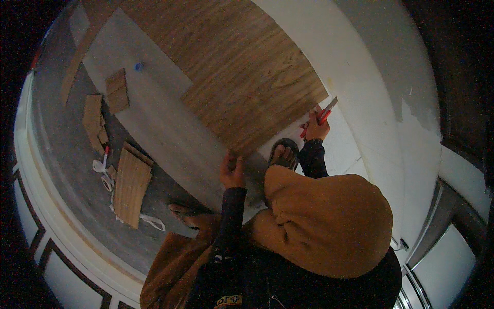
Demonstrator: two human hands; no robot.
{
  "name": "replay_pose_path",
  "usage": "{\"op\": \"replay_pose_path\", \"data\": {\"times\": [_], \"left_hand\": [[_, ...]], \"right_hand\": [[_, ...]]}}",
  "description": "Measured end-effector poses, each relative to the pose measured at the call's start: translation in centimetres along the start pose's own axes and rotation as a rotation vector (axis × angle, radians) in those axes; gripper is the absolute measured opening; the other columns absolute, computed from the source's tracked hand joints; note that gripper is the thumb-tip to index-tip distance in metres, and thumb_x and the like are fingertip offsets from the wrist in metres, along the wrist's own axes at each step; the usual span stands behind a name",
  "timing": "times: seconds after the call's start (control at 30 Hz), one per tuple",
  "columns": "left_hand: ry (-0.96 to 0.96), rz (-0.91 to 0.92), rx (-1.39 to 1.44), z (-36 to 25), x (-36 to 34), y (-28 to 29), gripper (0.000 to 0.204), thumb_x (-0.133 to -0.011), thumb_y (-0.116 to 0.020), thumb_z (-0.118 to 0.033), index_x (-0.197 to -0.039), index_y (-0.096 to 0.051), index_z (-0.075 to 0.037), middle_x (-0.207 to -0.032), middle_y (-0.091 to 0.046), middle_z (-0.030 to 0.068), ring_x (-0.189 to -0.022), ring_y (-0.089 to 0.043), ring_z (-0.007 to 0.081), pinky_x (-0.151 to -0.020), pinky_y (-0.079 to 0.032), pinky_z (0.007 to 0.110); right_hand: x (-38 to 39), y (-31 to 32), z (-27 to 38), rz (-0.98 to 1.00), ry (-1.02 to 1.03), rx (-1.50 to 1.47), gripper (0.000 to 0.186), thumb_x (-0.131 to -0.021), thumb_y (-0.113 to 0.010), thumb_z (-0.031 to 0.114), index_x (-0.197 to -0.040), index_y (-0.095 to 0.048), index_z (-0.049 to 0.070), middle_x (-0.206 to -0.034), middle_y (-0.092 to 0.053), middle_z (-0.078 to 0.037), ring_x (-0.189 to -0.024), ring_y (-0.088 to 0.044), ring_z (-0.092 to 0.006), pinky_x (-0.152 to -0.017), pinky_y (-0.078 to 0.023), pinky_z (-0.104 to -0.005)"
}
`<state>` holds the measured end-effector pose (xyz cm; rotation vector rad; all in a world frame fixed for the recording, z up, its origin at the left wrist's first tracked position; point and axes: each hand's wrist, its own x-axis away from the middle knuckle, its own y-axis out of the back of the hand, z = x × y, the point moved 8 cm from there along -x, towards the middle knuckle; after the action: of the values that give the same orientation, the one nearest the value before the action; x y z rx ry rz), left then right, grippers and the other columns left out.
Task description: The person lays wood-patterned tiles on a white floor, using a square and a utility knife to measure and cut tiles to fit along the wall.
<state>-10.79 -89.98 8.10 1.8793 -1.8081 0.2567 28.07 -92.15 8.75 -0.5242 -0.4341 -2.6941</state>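
Note:
Wood-look floor planks lie side by side, their near right end close to the wall. My left hand is at the near left corner of the nearest plank, its fingers closed on the edge. Beside the wall, my right hand grips a red utility knife with its blade out, pointing up and to the right. That hand is at the plank's right end; whether it also touches the plank I cannot tell. My sandalled right foot stands just below the plank edge, between the hands.
Grey underlay runs along the planks' left side. On the dark floor lie cut plank pieces, more offcuts, a roll of tape and white strips. A plank offcut rests partly on the underlay. A white wall rises at right.

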Motion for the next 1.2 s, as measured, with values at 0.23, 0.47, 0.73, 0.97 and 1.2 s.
{"op": "replay_pose_path", "data": {"times": [0.23, 0.47, 0.73, 0.97, 1.2], "left_hand": [[-0.035, -0.012, 0.082, -0.6, 0.3, 0.2, 0.048, -0.087, -0.072, -0.016, -0.132, -0.062, -0.003, -0.105, -0.071, 0.0114, -0.091, -0.066, 0.0197, -0.081, -0.054, 0.034], [-0.039, -0.001, 0.048, 0.2, -0.2, 1.5, 0.044, -0.088, -0.071, -0.015, -0.130, -0.064, -0.002, -0.105, -0.071, 0.0116, -0.091, -0.066, 0.0185, -0.080, -0.054, 0.034], [0.224, 0.118, 0.078, -2.9, 0.0, -0.9, 0.041, -0.089, -0.069, -0.015, -0.127, -0.065, 0.000, -0.114, -0.069, 0.0107, -0.093, -0.066, 0.0185, -0.081, -0.053, 0.032], [0.117, 0.055, -0.049, -1.4, -1.6, 2.0, 0.048, -0.092, -0.067, -0.018, -0.136, -0.057, -0.001, -0.118, -0.067, 0.0100, -0.099, -0.062, 0.0157, -0.080, -0.048, 0.029], [-0.113, 0.017, -0.266, -3.2, -3.1, 3.8, 0.062, -0.089, -0.071, -0.018, -0.146, -0.048, -0.006, -0.102, -0.065, 0.0049, -0.087, -0.057, 0.0139, -0.077, -0.047, 0.028]], "right_hand": [[0.6, 0.0, 0.2, 0.062, -0.090, -0.109, 0.041, -0.088, -0.067, 0.008, -0.129, -0.061, 0.003, -0.087, -0.065, -0.004, -0.049, -0.057, -0.0138, -0.047, -0.056, -0.0323], [0.9, -0.5, -1.0, 0.073, -0.128, -0.133, 0.040, -0.087, -0.070, 0.007, -0.126, -0.063, 0.005, -0.089, -0.066, -0.004, -0.052, -0.058, -0.0147, -0.047, -0.056, -0.0331], [0.9, -0.1, -1.5, -0.014, -0.111, -0.337, 0.030, -0.089, -0.067, 0.003, -0.118, -0.063, 0.004, -0.087, -0.067, -0.004, -0.051, -0.057, -0.0142, -0.045, -0.053, -0.0326], [2.8, -2.4, 1.3, -0.097, -0.094, -0.232, 0.030, -0.089, -0.073, 0.011, -0.118, -0.067, 0.005, -0.081, -0.066, -0.001, -0.051, -0.052, -0.0107, -0.045, -0.049, -0.0295], [4.6, -5.2, 2.6, -0.053, -0.164, -0.406, 0.040, -0.090, -0.069, 0.011, -0.128, -0.060, 0.001, -0.094, -0.069, -0.007, -0.050, -0.047, -0.0097, -0.049, -0.050, -0.0330]]}}
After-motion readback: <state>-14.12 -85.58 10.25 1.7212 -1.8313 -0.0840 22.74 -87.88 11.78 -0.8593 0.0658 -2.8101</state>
